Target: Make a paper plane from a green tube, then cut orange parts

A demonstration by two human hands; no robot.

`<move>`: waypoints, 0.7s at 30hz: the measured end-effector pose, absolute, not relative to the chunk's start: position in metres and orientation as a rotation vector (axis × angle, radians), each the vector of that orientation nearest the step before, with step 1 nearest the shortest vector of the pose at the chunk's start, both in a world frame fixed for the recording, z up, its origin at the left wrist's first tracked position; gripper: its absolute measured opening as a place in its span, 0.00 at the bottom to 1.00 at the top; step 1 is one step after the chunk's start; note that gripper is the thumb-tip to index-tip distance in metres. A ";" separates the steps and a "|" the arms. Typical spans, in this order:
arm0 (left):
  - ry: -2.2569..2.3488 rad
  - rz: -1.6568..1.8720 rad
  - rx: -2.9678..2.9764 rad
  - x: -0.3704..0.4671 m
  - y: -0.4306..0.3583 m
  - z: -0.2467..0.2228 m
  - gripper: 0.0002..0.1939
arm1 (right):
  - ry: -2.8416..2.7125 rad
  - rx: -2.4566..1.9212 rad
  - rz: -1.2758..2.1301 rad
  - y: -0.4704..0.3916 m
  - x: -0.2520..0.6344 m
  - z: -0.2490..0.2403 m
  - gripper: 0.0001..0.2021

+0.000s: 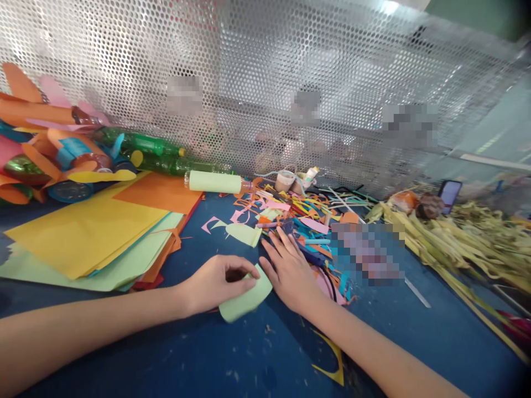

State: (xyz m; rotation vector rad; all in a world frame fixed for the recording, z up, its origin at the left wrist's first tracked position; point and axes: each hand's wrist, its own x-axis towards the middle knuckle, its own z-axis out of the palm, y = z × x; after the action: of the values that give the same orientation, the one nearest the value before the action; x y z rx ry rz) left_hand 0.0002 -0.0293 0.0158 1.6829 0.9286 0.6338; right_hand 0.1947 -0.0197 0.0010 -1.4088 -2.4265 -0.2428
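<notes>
My left hand [224, 283] pinches a small light green piece of paper [248, 298] between thumb and fingers, just above the blue table [199, 359]. To its right, my right hand [292, 271] lies with fingers spread at the edge of a heap of colored paper scraps [317, 225]; no held thing shows in it. Beyond the fingertips rests a light green paper cutout [243, 234]. Farther back, a clear bottle wrapped in light green paper [214, 182] lies on its side.
At left lies a stack of colored paper sheets [87, 232], with paper-decorated bottles [78, 149] behind. Green bottles [145, 145] rest along a perforated metal screen [257, 72]. Pale dried leaves [477, 237] and a phone [450, 195] are at right. A yellow scrap [336, 359] lies in front.
</notes>
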 end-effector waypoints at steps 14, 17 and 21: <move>0.951 0.728 2.282 0.001 -0.035 0.012 0.25 | -2.327 -1.426 -0.233 -0.007 0.201 -0.005 0.21; 0.906 0.808 2.378 0.001 -0.036 0.010 0.21 | -2.302 -1.395 -0.246 -0.005 0.203 -0.005 0.19; 0.946 0.816 2.426 0.001 -0.038 0.008 0.18 | -2.329 -1.400 -0.205 -0.004 0.204 -0.004 0.18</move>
State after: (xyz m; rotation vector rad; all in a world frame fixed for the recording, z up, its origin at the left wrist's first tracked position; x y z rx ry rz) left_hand 0.0007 -0.0380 0.0083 2.4260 0.9456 0.8162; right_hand 0.2037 -0.0042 -0.0042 -1.4004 -2.3289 -0.2055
